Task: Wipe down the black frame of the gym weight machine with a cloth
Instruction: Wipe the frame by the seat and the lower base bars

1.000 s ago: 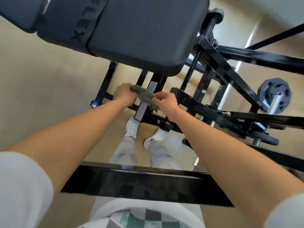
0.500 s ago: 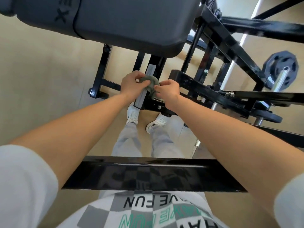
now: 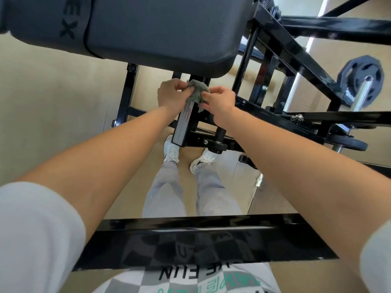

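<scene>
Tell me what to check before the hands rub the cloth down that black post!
1. Both hands hold the cloth: ok, the left hand and right hand pinch it.
2. Cloth is on the post: ok, bunched against its upper end, just under the seat pad.
3. Post below the cloth is free: ok, nothing covers it.
4. Cloth is clean enough: cannot tell.
5. Weight plate is away from the arms: ok, off to the right.
</scene>
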